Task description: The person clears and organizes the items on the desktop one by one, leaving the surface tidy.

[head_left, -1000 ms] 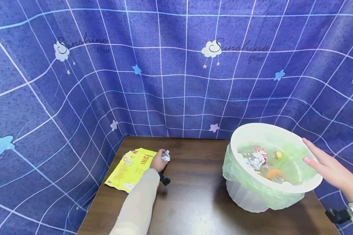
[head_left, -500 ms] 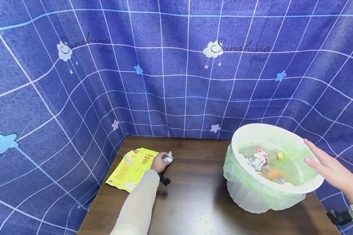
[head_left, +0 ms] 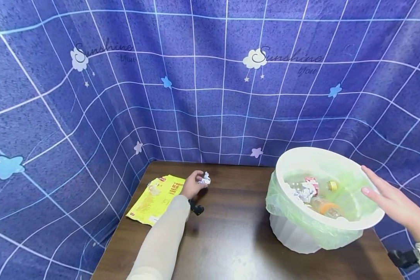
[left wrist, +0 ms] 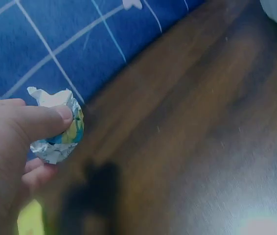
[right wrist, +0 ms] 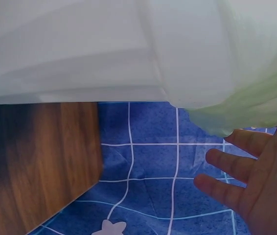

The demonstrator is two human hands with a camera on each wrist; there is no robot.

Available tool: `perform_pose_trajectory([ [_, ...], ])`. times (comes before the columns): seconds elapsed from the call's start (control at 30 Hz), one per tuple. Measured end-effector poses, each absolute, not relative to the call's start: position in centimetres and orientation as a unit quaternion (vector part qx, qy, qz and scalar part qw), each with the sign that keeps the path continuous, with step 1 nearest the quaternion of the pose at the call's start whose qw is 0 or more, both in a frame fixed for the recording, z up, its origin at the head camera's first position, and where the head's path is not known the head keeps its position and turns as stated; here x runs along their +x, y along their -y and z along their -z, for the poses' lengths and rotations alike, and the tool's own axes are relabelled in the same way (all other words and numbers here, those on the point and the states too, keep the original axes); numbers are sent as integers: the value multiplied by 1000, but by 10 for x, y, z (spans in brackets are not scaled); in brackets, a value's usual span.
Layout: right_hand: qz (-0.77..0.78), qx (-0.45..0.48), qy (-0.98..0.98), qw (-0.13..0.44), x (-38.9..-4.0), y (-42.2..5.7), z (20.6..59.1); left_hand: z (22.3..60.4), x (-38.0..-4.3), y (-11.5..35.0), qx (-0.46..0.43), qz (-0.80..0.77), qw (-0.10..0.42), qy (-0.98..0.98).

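Note:
My left hand (head_left: 192,186) pinches a crumpled foil wrapper (left wrist: 74,131) between thumb and fingers, over the back left of the table. Silver, yellow and blue-green patches show on the wrapper in the left wrist view. A flat yellow package (head_left: 157,200) lies just left of that hand. At the right, my right hand (head_left: 393,200) is at the rim of a white bin (head_left: 290,233), its fingers straight. In the right wrist view its fingers (right wrist: 231,164) are spread beside the pale green bin liner (right wrist: 256,107).
Inside the bin lie a clear bottle with an orange band (head_left: 325,208), a yellow cap (head_left: 332,186), a red-and-white piece (head_left: 311,180) and crumpled paper (head_left: 306,193). A blue gridded curtain (head_left: 210,97) encloses the brown table (head_left: 227,233) at the back and sides.
My left hand has moved slightly up and away toward the back of the table, with the foil wrapper in it. The right hand and the bin have stayed in place.

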State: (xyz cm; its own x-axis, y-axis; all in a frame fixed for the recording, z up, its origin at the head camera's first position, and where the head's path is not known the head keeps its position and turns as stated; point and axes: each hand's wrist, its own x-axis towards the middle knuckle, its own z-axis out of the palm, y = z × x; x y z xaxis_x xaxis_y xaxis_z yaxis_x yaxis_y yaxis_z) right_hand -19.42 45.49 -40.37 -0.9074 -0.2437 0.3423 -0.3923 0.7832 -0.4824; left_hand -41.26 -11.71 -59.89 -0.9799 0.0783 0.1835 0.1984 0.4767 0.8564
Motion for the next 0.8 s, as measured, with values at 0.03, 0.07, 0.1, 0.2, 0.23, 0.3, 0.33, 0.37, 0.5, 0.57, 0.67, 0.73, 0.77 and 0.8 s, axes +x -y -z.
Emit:
perform_pose_trajectory([
  [0.03, -281, 165, 936, 131, -195, -455, 404, 595, -414, 115, -84, 506, 61, 856],
  [0.07, -281, 164, 937, 129, -195, -455, 404, 590, -415, 113, -85, 505, 63, 856],
  [0.1, -280, 163, 937, 127, -195, -455, 405, 586, -416, 111, -88, 507, 64, 855],
  [0.2, -282, 155, 939, 123, -194, -455, 405, 574, -420, 105, -103, 510, 70, 851],
  [0.23, -283, 152, 939, 122, -194, -455, 405, 569, -420, 103, -110, 511, 72, 849],
  [0.3, -284, 154, 938, 122, -194, -455, 404, 559, -420, 99, -121, 518, 75, 844],
  [0.33, -284, 155, 938, 122, -195, -454, 404, 554, -419, 97, -124, 520, 76, 842],
  [0.37, -284, 156, 938, 123, -195, -454, 404, 548, -417, 94, -125, 522, 76, 840],
  [0.5, -285, 161, 936, 128, -194, -453, 403, 528, -416, 85, -135, 520, 79, 839],
  [0.57, -286, 164, 935, 131, -194, -453, 403, 518, -417, 80, -144, 515, 83, 841],
  [0.67, -285, 161, 936, 129, -194, -454, 404, 505, -420, 72, -155, 507, 89, 843],
  [0.73, -284, 159, 937, 128, -195, -454, 405, 496, -421, 66, -163, 503, 90, 844],
  [0.77, -283, 158, 937, 128, -195, -455, 405, 491, -421, 63, -167, 501, 91, 844],
  [0.8, -283, 158, 937, 127, -195, -455, 405, 486, -420, 60, -171, 501, 92, 844],
])
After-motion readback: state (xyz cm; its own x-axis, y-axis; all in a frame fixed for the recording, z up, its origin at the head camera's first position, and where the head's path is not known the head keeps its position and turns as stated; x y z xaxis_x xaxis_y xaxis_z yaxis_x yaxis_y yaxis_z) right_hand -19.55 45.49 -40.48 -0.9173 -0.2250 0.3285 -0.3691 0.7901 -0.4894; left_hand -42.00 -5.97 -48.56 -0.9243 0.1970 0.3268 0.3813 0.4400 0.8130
